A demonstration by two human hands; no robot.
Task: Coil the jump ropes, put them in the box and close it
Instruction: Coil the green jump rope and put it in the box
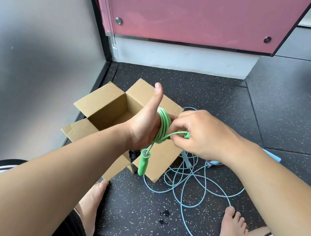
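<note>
My left hand (145, 124) is up over the box with the thumb straight up, and the green plastic jump rope (162, 126) is wound round it in a tight coil of several turns. My fingers past the coil are mostly hidden behind my other hand; what little shows looks straight rather than curled. 1 green handle (143, 163) hangs down from the coil on a short tail of rope, dangling in front of the near flap.

My right hand (198, 136) is just right of the coil, fingers curled in, pinching the free end of the green rope where it meets the second handle (187, 135) - only a bit of that handle shows between my fingers.

The brown cardboard box (103, 110) sits on the black speckled rubber floor (271, 114), below my hands and a little to the left, all 4 flaps open. Something small and black (133, 153) lies inside near the near corner; I cannot tell what it is.

The pale blue jump rope (190, 190) lies uncoiled on the floor to the right of the box - a loose tangle of loops running near toward my bare right foot (235, 229). A pale blue handle (272, 156) shows past my right forearm. My bare left foot (90, 204) is just beside the near flap. Far off stand a pink panel (195, 13) and, at left, a grey wall (31, 40).
</note>
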